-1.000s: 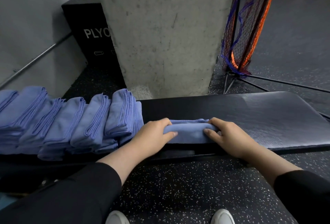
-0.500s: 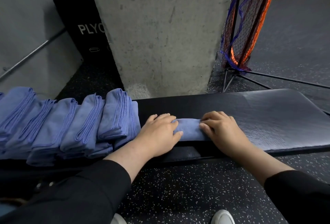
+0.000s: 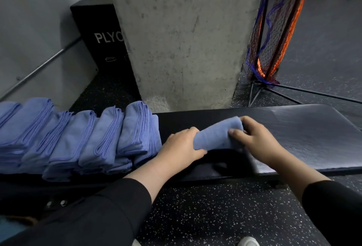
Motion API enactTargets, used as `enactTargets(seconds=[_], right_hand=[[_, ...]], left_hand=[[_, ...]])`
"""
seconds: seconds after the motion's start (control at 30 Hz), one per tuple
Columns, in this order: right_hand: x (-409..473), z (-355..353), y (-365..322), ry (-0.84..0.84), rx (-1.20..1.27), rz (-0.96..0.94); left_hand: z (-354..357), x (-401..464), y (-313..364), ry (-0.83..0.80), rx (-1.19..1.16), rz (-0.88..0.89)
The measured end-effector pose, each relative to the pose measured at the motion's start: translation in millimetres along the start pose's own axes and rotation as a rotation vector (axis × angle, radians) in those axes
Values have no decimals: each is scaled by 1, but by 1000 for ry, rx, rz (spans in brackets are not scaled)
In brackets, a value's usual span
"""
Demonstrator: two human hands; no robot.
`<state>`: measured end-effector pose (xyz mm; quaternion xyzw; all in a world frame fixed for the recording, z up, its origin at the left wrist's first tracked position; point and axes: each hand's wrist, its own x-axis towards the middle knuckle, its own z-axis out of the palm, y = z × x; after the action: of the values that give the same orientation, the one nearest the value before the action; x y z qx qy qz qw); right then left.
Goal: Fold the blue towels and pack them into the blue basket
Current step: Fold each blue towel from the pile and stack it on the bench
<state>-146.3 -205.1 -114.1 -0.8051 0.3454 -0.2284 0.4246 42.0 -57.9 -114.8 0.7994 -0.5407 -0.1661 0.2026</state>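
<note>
Towel point(image 3: 215, 137), folded small, held on the black tabletop point(image 3: 305, 137), tilted up at its right end. Gripped at the left end by the left hand point(image 3: 181, 145), fingers point(image 3: 199, 150) wrapped under and around it. Gripped at the right end by the right hand point(image 3: 258, 141), fingers point(image 3: 235, 133) curled over the top. Flanked just left by a row of folded towels point(image 3: 78, 137), leaning on the same tabletop. Backed by a concrete pillar point(image 3: 184, 39).

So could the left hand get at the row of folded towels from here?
Probably yes: the left hand sits right beside the row of folded towels with nothing between them, but it is gripping the towel with the right hand.
</note>
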Motion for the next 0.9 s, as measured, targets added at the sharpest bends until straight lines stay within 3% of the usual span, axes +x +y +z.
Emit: enactTargets(seconds=[0.13,0.27,0.37,0.47,0.5,0.63,0.77,0.83,0.9], right_hand=[[11,8,-36,129,330,120],[14,23,-54,-20,836,325],[13,35,-56,-141,897,343],[18,47,-55,-96,815,364],[20,50,-55,-66,778,370],[35,63,-53,-4,636,393],[54,85,-56,-27,600,395],[65,100,-61,-62,566,362],[75,115,-62,-63,318,255]], left_hand=[[-13,-10,8,-55,-486,-147],[-18,-20,5,-62,-873,-295],[-21,-25,4,-86,-1039,-371],[-25,-32,5,-134,-1106,-438],[-26,-34,3,-127,-1005,-422],[-32,-40,-5,36,-102,-193],[-37,-48,-12,231,132,66],[-36,-49,-15,196,203,127],[-35,-49,-20,83,263,89]])
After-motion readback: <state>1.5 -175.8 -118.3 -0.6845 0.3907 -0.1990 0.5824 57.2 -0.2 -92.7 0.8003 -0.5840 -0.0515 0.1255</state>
